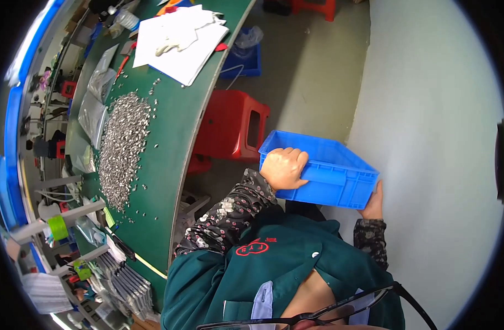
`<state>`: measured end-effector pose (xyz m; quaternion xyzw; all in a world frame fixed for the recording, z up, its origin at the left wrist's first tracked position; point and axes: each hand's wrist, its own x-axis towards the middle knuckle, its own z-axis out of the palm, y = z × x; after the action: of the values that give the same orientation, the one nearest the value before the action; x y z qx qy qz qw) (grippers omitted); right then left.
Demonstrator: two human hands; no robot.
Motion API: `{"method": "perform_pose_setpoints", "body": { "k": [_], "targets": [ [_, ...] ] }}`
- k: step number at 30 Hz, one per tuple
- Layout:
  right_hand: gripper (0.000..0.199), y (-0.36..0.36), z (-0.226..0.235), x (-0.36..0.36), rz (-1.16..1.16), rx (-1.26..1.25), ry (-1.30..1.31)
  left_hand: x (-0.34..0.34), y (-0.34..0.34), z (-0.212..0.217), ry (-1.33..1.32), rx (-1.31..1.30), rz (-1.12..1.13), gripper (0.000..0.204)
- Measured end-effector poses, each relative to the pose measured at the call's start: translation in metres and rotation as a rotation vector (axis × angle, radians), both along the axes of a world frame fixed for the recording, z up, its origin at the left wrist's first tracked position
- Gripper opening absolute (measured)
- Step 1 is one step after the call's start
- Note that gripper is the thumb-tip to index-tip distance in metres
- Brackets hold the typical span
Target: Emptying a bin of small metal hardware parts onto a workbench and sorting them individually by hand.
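Observation:
A blue plastic bin (pixel 334 187) is held in front of my body, its open top facing up and away. My left hand (pixel 285 168) is closed over the bin's near left rim, knuckles up. At the right end my right hand (pixel 373 201) grips the bin's corner; its fingers are partly hidden behind the wall. What lies deep inside the bin is out of sight, and the part of its inner wall that shows is bare. On the green table (pixel 169 143) to my left lies a large pile of small shiny metal parts (pixel 122 148), away from both hands.
A red plastic stool (pixel 230 124) stands beside the table edge, beyond the bin. White papers with a glove (pixel 177 41) lie at the table's far end. Clear plastic bags (pixel 92 118) rest by the pile. A pale wall (pixel 439 137) rises close on my right. A blue crate (pixel 246 58) sits on the floor.

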<state>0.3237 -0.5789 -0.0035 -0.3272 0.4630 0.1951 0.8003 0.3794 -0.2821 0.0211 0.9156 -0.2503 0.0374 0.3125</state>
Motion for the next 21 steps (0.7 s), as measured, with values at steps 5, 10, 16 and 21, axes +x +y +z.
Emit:
{"method": "perform_pose_setpoints", "body": {
  "k": [5,10,16,21],
  "targets": [
    [0.079,-0.010,-0.024,0.056,0.169,-0.015,-0.023,0.034,-0.014,-0.015,0.010,0.042,-0.097,0.035],
    [0.061,-0.017,-0.041,0.101,0.385,0.028,0.060,0.072,-0.012,-0.025,-0.023,0.065,-0.160,0.036],
    [0.050,-0.026,-0.049,0.151,1.094,-0.443,-0.407,0.136,0.004,-0.050,-0.023,0.022,-0.204,0.038],
    [0.046,-0.013,-0.062,0.221,0.571,-0.054,0.087,0.199,0.004,-0.074,0.086,0.048,-0.224,0.041]
  ]
}}
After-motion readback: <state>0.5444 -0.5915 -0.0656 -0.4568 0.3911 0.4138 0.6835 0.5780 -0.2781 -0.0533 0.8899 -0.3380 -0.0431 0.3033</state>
